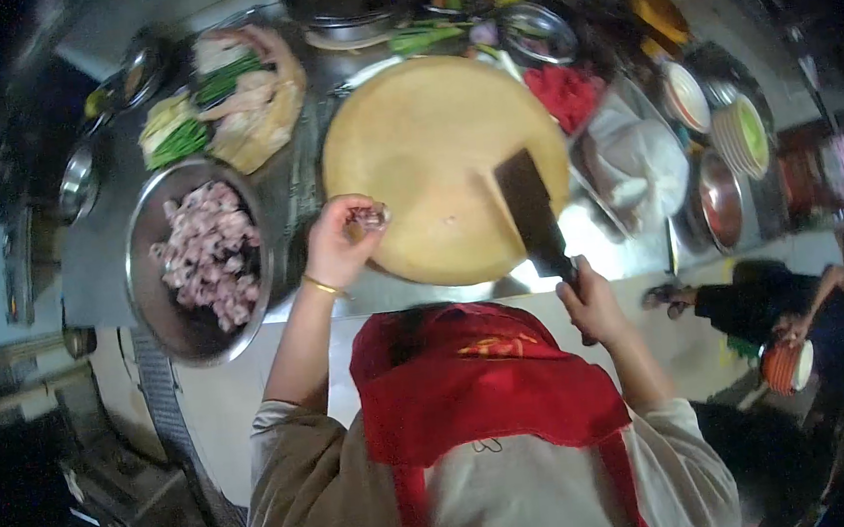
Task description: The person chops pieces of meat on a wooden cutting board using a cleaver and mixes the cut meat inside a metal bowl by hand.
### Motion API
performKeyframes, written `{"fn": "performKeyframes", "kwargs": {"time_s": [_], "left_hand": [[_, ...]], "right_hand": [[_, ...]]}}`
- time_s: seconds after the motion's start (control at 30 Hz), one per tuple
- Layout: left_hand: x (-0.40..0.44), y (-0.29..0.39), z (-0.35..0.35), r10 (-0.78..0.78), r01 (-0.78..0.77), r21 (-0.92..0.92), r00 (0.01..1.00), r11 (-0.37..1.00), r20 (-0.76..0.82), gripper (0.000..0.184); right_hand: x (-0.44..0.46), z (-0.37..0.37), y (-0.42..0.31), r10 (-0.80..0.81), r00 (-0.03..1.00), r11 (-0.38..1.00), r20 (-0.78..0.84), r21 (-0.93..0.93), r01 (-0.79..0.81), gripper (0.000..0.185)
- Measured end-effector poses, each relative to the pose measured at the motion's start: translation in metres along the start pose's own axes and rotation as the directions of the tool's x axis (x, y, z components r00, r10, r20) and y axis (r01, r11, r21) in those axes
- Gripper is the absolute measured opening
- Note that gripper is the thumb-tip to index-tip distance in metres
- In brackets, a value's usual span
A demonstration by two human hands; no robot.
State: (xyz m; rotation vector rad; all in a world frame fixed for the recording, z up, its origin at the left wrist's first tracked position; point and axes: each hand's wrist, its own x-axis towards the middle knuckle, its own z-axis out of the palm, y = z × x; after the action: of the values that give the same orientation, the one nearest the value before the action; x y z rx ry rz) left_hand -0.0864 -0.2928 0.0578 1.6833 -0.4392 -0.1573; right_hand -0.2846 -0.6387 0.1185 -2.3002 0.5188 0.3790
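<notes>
My left hand [337, 246] is curled shut around some chopped meat [370, 218], just over the left edge of the round wooden chopping board [412, 144]. In my right hand [594, 301] is the handle of a cleaver [526, 194]. Its broad dark blade lies over the right part of the board, and I cannot tell whether it touches the wood. A tiny scrap of meat sits on the board near the blade. To the left of my left hand stands a metal bowl [144, 298] that holds a heap of pale pink meat chunks [208, 244].
Greens [177, 144] and large pale meat pieces [271, 91] lie at the back left. Right of the board are red meat [568, 97], a plastic bag [639, 166] in a tray and stacked bowls [738, 138]. Another person [797, 306] holds bowls at far right.
</notes>
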Motion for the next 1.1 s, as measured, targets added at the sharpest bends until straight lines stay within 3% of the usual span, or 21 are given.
{"fn": "performKeyframes", "kwargs": {"time_s": [0.07,0.1,0.2,0.33,0.43,0.53,0.73,0.83,0.93,1.03,1.1], "left_hand": [[0.008,0.004,0.033,0.082,-0.082,0.468,0.996,0.88,0.02,0.035],[0.009,-0.004,0.048,0.173,-0.13,0.609,0.985,0.782,-0.012,0.034],[0.002,-0.001,0.073,0.111,-0.123,0.766,0.991,0.631,0.068,0.034],[-0.004,-0.018,0.073,0.196,-0.212,0.639,0.976,0.739,0.097,0.04],[-0.001,-0.026,0.077,0.341,-0.333,0.627,0.933,0.704,0.113,0.04],[-0.004,-0.019,0.084,0.258,-0.275,0.643,0.958,0.715,0.123,0.031],[-0.014,-0.007,0.109,-0.038,0.023,0.689,0.999,0.724,0.007,0.025],[-0.011,-0.005,0.115,0.126,-0.034,0.689,0.989,0.724,-0.083,0.024],[-0.009,-0.012,0.107,0.241,-0.222,0.558,0.97,0.799,0.041,0.019],[-0.009,-0.014,0.102,0.216,-0.218,0.473,0.975,0.854,0.059,0.016],[-0.008,-0.014,0.102,0.209,-0.224,0.511,0.974,0.83,0.088,0.015]], "right_hand": [[-0.004,-0.009,-0.018,-0.029,1.0,0.997,0.005,-0.076,0.029,0.032],[-0.003,-0.008,-0.017,-0.037,0.999,0.994,0.004,-0.098,0.037,0.032],[-0.004,-0.006,-0.017,-0.068,0.998,0.988,0.019,-0.14,0.07,0.032],[-0.005,-0.001,-0.009,-0.183,0.983,0.971,-0.009,-0.16,0.18,0.031],[-0.002,0.001,-0.003,-0.216,0.976,0.962,-0.016,-0.175,0.21,0.032],[0.001,-0.003,-0.005,-0.225,0.974,0.962,0.0,-0.161,0.222,0.032],[-0.017,-0.015,-0.031,-0.199,0.965,0.95,0.17,-0.209,0.233,0.035],[-0.015,-0.007,-0.031,-0.273,0.945,0.934,0.179,-0.185,0.304,0.037],[-0.008,-0.002,-0.036,-0.29,0.934,0.92,0.209,-0.209,0.333,0.035],[-0.007,-0.001,-0.036,-0.311,0.929,0.92,0.202,-0.18,0.347,0.034],[-0.016,-0.009,-0.038,-0.331,0.929,0.925,0.165,-0.136,0.354,0.032]]}}
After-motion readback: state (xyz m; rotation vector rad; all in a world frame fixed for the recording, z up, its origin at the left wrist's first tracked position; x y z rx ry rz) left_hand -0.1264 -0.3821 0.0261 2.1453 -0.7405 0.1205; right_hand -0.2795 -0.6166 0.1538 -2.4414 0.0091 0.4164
